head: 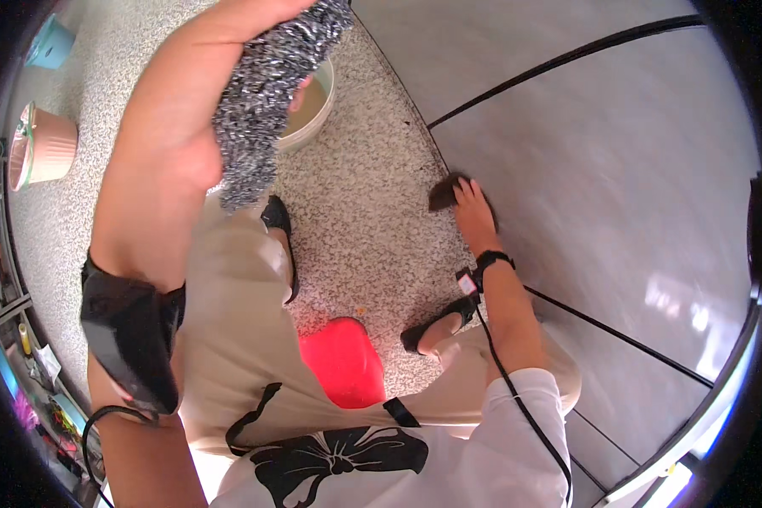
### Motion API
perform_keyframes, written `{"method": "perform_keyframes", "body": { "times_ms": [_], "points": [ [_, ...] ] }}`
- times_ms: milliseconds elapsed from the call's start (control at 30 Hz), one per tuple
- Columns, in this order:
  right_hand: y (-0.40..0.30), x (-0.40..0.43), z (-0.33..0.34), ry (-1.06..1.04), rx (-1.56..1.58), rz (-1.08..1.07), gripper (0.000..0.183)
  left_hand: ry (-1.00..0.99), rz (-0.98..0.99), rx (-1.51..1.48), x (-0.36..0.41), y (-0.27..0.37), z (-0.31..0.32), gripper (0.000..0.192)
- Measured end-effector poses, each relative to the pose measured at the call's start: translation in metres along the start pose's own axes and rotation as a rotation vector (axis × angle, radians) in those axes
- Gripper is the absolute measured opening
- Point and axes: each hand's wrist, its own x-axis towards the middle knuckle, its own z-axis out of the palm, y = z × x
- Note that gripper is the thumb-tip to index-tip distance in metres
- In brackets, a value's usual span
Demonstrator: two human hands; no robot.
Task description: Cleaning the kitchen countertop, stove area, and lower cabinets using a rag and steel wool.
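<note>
My left hand [159,184], large and close to the camera, holds a grey speckled cloth [254,120] that hangs down beside it. Behind the cloth, partly hidden, is a white bucket [317,120] with cloudy liquid; a bit of a finger shows at the cloth's edge. A black device is strapped on my left wrist. My right hand [475,216] is on a dark pad or block [445,193], at the lower edge of a glossy grey panel [584,178]. The pad's exact kind cannot be told. A black band and a small device with a cable sit on my right wrist.
A red plastic stool or seat [346,362] is between my legs on the speckled floor [368,209]. At the left stand a pink ribbed bin [54,146] and a light-blue container [54,44]. Shelves with mixed items [38,381] line the far left. Dark seams divide the grey panel.
</note>
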Motion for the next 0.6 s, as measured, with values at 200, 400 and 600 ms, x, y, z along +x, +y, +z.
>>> {"method": "perform_keyframes", "body": {
  "times_ms": [200, 400, 600],
  "points": [
    [-0.022, -0.073, 0.036, -0.123, 0.001, -0.087, 0.03, -0.131, 0.028, 0.081, -0.003, 0.004, -0.015, 0.022],
    [0.002, -0.147, 0.011, -0.027, 0.128, 0.013, 0.024, -0.193, 0.042, -0.002, 0.005, -0.006, -0.003, 0.024],
    [0.066, -0.218, -0.069, 0.339, 0.273, 0.452, 0.018, -0.181, 0.035, 0.045, 0.001, -0.011, 0.022, 0.028]
  ]
}}
